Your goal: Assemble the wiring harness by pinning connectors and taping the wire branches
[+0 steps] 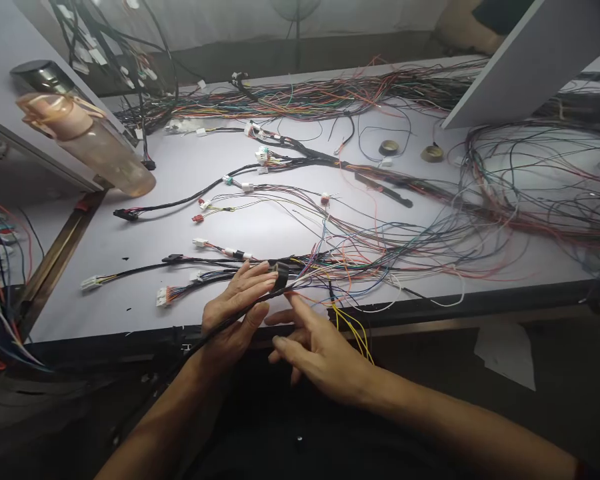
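A black-wrapped wire bundle [220, 327] runs from the lower left up to loose coloured wires [350, 263] at the table's front edge. My left hand [237, 310] is around this bundle, its fingers pressed together on the far side and the thumb on the near side. Against its fingertips is a roll of black tape [281, 275], beside the bundle. My right hand [313, 343] is just right of it, fingers apart, the index fingertip near the bundle below the tape roll; nothing shows in its grasp. Yellow wires [357, 330] hang over the edge behind the right wrist.
A bottle [97, 143] leans at the left. Harness branches with connectors [165, 297] lie across the white table [145, 233]. Farther back are two tape rolls [389, 147], a black tool [385, 190] and a long wire pile [280, 100]. A grey panel [525, 67] stands at the right.
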The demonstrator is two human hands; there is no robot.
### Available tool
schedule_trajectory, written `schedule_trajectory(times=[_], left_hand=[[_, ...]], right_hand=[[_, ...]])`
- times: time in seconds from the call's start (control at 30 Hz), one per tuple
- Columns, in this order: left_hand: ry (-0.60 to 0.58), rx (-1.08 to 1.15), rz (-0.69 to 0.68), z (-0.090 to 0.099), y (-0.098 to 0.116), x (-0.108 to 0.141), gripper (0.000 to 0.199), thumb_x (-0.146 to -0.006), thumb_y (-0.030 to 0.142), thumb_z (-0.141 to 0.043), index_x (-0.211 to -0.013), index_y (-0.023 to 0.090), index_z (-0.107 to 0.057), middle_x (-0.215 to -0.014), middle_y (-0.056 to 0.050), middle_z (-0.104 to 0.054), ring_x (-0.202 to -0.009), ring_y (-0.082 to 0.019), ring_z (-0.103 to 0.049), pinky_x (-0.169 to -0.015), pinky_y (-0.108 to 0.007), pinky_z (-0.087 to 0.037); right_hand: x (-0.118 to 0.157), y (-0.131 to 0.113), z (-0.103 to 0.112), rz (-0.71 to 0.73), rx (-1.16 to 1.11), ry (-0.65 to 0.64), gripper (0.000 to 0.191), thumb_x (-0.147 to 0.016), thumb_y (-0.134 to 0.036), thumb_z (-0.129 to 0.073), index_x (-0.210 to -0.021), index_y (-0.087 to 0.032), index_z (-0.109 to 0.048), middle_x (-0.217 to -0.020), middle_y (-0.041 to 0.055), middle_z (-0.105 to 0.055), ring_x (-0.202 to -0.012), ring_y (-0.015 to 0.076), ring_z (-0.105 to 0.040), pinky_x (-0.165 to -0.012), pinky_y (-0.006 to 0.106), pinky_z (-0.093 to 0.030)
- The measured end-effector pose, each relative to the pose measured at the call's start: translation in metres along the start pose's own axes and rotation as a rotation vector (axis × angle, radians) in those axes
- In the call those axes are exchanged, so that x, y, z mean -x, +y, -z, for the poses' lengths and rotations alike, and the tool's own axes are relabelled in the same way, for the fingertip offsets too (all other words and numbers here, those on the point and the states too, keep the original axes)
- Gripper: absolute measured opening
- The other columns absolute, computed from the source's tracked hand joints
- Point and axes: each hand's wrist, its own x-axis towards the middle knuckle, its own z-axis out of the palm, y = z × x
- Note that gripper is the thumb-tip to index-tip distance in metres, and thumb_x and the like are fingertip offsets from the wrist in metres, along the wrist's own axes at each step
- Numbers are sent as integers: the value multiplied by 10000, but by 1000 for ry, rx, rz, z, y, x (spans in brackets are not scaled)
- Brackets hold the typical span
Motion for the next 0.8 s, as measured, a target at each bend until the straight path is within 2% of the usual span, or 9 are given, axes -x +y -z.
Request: schedule_trajectory(times=[0.07, 0.13, 0.2, 0.27, 0.37, 0.43, 0.53, 0.63, 0.8], left_hand=[[23, -26, -2, 0, -1, 0, 395, -865, 117, -575, -1214, 289, -643, -1168, -47, -701, -1217, -265, -581, -1143, -573, -293], [46, -36, 9, 0, -3, 0, 350, -866, 137, -580, -1171, 287, -667, -1079, -32, -731, -1178, -261, -609, -1142, -567, -298], [61, -9, 54, -1, -5, 0, 307, -872, 141, -579, -1128, 277, -684, -1029, -23, -742, -1130, -248, -640, -1136, -553, -316], [66, 47, 139, -4, -7, 0, 276, -890, 140, -563, -1100, 267, -689, -1026, -20, -744, -1074, -221, -667, -1125, -527, -349], [85, 137, 282, -7, -8, 0, 225, -910, 155, -549, -1044, 253, -702, -997, -16, -750, -1029, -195, -681, -1093, -476, -408], [106, 182, 355, -9, -9, 0, 188, -911, 178, -559, -1006, 235, -711, -953, -22, -755, -1056, -207, -671, -1073, -457, -431], [135, 236, 428, -9, -11, 0, 160, -902, 213, -584, -989, 205, -718, -926, -47, -754, -1039, -228, -676, -1045, -448, -457], [164, 359, 513, -10, -10, -1, 158, -894, 255, -604, -976, 195, -725, -937, -65, -746, -960, -222, -692, -983, -422, -498], [237, 723, 775, -20, -1, -6, 244, -803, 316, -720, -1036, 245, -708, -907, -18, -728, -880, -155, -684, -866, -301, -543]], right_hand=[[-6, 0, -3, -28, -109, -45, 619, -884, -348, -604, -1417, -307, -292, -1205, 83, -550, -778, 136, -684, -431, 163, -505], [-10, 0, -5, -47, -173, -43, 529, -874, -398, -612, -1336, -266, -392, -1030, 37, -583, -672, 116, -658, -414, 170, -488], [-12, 0, -4, -61, -161, 2, 376, -880, -448, -591, -1158, -203, -530, -778, -21, -562, -510, 81, -560, -385, 168, -417], [-11, -2, 0, -41, -82, 56, 290, -889, -457, -577, -900, -169, -605, -604, -57, -462, -452, 56, -423, -403, 173, -316], [-3, -10, 11, -29, 8, 93, 382, -874, -437, -607, -628, -150, -554, -568, -51, -346, -513, 55, -298, -462, 214, -200], [3, -18, 20, -99, -38, 80, 380, -847, -452, -642, -631, -146, -574, -576, -52, -319, -513, 54, -246, -462, 230, -146], [8, -32, 31, -214, -277, 66, 327, -831, -476, -661, -765, -156, -639, -530, -85, -257, -463, 46, -150, -439, 234, -87], [5, -43, 36, -240, -465, 53, 299, -857, -465, -635, -838, -167, -640, -473, -118, -193, -429, 43, -91, -431, 228, -84], [-4, -53, 35, -221, -449, 6, 302, -860, -460, -631, -845, -158, -633, -436, -129, -230, -403, 33, -96, -422, 216, -96]])
